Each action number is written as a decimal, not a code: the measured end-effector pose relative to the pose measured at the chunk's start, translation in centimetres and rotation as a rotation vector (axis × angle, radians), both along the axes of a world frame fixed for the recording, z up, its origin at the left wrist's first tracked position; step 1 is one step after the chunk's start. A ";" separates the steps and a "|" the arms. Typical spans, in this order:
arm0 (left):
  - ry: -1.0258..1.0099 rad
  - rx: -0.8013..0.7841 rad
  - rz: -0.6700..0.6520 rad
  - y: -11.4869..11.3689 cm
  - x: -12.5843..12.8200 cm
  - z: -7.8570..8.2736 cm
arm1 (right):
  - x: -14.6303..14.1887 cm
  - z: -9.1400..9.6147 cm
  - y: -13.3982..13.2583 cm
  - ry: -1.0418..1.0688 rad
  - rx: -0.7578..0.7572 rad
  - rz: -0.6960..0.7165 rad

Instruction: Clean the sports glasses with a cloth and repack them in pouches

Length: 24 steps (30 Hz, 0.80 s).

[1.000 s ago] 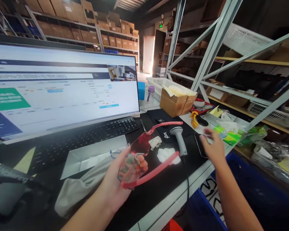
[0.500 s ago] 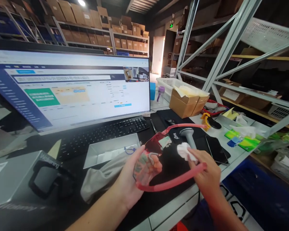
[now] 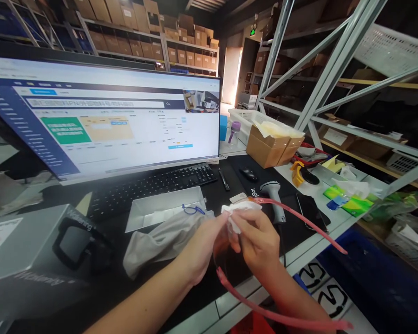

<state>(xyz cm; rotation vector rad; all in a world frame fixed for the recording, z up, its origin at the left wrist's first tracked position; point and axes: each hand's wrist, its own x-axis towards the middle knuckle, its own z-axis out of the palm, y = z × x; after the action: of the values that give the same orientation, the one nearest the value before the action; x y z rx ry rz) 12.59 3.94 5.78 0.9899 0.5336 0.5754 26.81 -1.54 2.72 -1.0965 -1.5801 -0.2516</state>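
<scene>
A pair of sunglasses with red temples (image 3: 292, 214) is held in front of me, both temples unfolded and reaching toward the lower right. My left hand (image 3: 204, 246) is closed on the front of the frame. In my right hand (image 3: 259, 236) a crumpled white tissue (image 3: 237, 214) is pinched and pressed against the lens area. The fingers and tissue hide most of the lenses. Just left of my hands lies a grey cloth pouch (image 3: 156, 243) with a blue drawstring, partly across an open light-grey box (image 3: 167, 208).
Behind are a monitor (image 3: 139, 148) and keyboard (image 3: 153, 185). A barcode scanner (image 3: 274, 199), phone (image 3: 311, 211) and mouse (image 3: 248, 173) lie to the right, near a tape dispenser (image 3: 303, 174) and a cardboard box (image 3: 270, 147). A grey box with a black handle (image 3: 38, 264) stands at left.
My right hand has moved left, bringing the tissue onto the front of the sunglasses. The sunglasses have turned, so their temples now point more toward the lower right.
</scene>
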 end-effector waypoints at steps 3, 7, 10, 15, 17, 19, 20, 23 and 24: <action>0.053 0.034 -0.032 0.3 0.0 -0.1 | 0.5 0.2 -0.2 -0.008 -0.045 0.098; 0.039 0.064 -0.048 0.3 0.0 0.1 | 0.8 0.5 -0.1 -0.050 0.008 0.033; 0.056 0.075 -0.061 0.1 0.0 0.3 | 0.8 0.6 0.2 -0.087 0.122 -0.151; 0.100 0.068 -0.055 0.1 -0.1 0.4 | 0.5 0.7 0.7 -0.058 0.183 -0.337; 0.089 0.075 -0.036 0.3 -0.2 0.3 | 0.2 0.8 0.7 0.023 0.095 -0.177; 0.055 0.074 -0.038 0.5 -0.3 0.1 | -0.2 1.0 0.5 0.067 0.008 0.023; 0.038 0.070 -0.051 0.5 -0.3 0.0 | -0.4 1.0 0.3 0.064 -0.017 0.102; 0.006 0.061 -0.094 0.5 -0.4 0.1 | -0.7 0.9 -0.2 0.098 -0.098 0.184; 0.001 0.063 -0.095 0.4 -0.4 0.2 | -0.8 0.9 -0.4 0.108 -0.127 0.172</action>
<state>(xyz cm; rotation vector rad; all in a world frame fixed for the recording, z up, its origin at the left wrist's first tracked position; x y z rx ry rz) 12.14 4.37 5.93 1.0694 0.4691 0.5091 26.05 -1.93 3.58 -1.0455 -1.5989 0.0233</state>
